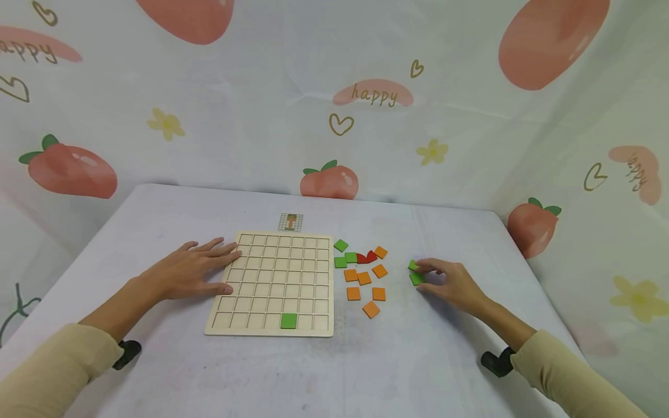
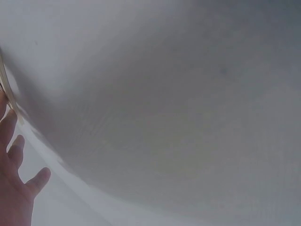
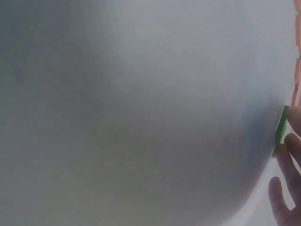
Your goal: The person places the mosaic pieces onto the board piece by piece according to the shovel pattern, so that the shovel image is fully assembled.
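Note:
My left hand (image 1: 195,271) rests on the left edge of a wooden grid board (image 1: 256,332), its fingers spread and fairly straight. One green square tile (image 1: 289,321) sits in a cell of the board's bottom row. To the right, my right hand (image 1: 444,284) pinches a green tile (image 1: 417,279) at the table surface between thumb and fingers. Another green tile (image 1: 413,265) lies just beyond it, partly behind the fingertips. In the right wrist view, green tile edges (image 3: 281,132) show by the fingers; in the left wrist view, the left hand (image 2: 16,174) touches the board's edge.
Between board and right hand lie loose orange tiles (image 1: 364,278), green tiles (image 1: 341,263) and red pieces (image 1: 371,256). A small card with a gridded picture (image 1: 290,222) lies behind the board. A patterned curtain (image 1: 272,151) stands behind the white table (image 1: 235,377).

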A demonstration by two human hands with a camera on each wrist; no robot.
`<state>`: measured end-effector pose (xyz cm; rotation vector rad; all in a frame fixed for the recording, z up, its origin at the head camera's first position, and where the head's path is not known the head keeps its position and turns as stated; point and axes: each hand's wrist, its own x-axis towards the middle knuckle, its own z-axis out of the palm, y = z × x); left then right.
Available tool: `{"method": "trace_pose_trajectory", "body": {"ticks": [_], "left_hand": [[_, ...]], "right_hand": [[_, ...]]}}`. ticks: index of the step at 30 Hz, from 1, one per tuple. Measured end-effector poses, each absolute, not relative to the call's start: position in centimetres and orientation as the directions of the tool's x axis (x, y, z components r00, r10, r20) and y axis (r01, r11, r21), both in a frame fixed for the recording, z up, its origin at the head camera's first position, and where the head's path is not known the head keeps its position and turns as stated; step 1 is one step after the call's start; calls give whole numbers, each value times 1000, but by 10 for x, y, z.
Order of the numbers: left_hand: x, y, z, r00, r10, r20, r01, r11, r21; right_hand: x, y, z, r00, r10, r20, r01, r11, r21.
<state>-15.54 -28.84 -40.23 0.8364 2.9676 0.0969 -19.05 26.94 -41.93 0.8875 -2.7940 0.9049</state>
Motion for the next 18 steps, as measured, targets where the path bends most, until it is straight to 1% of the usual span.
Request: {"method": "trace_pose_trajectory", "body": {"ticks": [4, 11, 18], "left_hand": [[-155, -288, -402, -854, 518, -43, 514, 854, 75], [-156, -288, -402, -851, 524, -38, 520, 851, 71], [-156, -289, -403, -855, 516, -47, 512, 856, 67]], "right_hand": [[-191, 271, -421, -842, -491, 222, -530, 679, -508], [-188, 273, -422, -845, -488, 219, -525, 677, -515], [-184, 276, -425, -828, -517, 217, -553, 692, -464]]}}
